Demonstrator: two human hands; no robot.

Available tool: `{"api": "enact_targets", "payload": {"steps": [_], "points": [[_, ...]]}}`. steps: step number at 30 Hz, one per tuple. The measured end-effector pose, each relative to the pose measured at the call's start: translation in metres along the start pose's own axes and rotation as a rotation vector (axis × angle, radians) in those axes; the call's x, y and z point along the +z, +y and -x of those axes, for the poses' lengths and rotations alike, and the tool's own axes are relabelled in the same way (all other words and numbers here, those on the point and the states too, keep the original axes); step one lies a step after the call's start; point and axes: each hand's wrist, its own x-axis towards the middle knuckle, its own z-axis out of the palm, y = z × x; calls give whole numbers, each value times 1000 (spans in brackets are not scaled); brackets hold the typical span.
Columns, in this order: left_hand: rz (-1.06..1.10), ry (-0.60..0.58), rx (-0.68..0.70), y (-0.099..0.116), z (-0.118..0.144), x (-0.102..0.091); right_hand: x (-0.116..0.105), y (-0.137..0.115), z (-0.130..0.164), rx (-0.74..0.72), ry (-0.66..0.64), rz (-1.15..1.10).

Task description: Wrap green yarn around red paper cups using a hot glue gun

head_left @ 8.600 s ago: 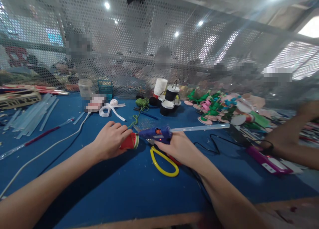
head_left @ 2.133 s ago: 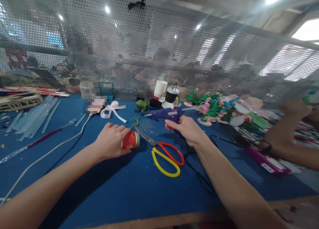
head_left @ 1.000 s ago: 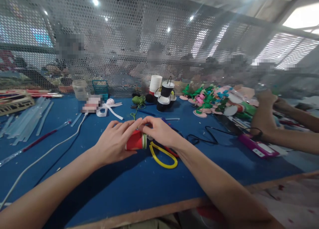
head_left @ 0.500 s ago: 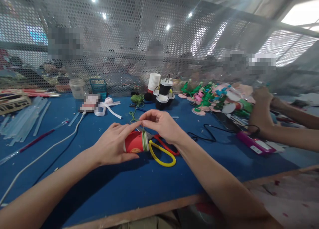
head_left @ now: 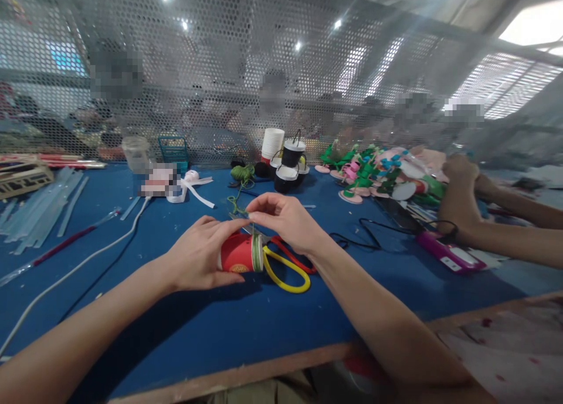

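A small red paper cup (head_left: 237, 255) lies on its side on the blue table (head_left: 211, 328), green cord wound round its rim. My left hand (head_left: 197, 260) grips the cup from the left. My right hand (head_left: 285, 221) hovers just above the rim, its thumb and finger pinching the thin green cord (head_left: 252, 228). Scissors (head_left: 285, 267) with one yellow and one red handle lie just right of the cup, partly under my right wrist.
A ball of green cord (head_left: 241, 173), a stack of white cups (head_left: 271, 144), black mini buckets (head_left: 288, 169), a white ribbon (head_left: 193, 186) and clear glue sticks (head_left: 39, 207) lie behind. A co-worker's arms (head_left: 492, 228), a purple tool (head_left: 448, 255) and foam decorations (head_left: 387, 175) fill the right. Perforated screen behind.
My right hand has put the blue glue gun down out of sight and come to the cup, where it now pinches the green cord at the rim. The left hand kept the cup.
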Motion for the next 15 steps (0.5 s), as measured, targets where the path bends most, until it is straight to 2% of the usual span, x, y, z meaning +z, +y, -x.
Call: {"api": "enact_targets", "payload": {"steps": [5, 9, 15], "points": [[-64, -51, 31, 0, -2, -5, -2, -2, 3, -48, 33, 29], [-92, -119, -14, 2, -4, -9, -3, -4, 6, -116, 66, 77], [-49, -206, -55, 5, -5, -11, -1, -2, 5, -118, 45, 108]]}}
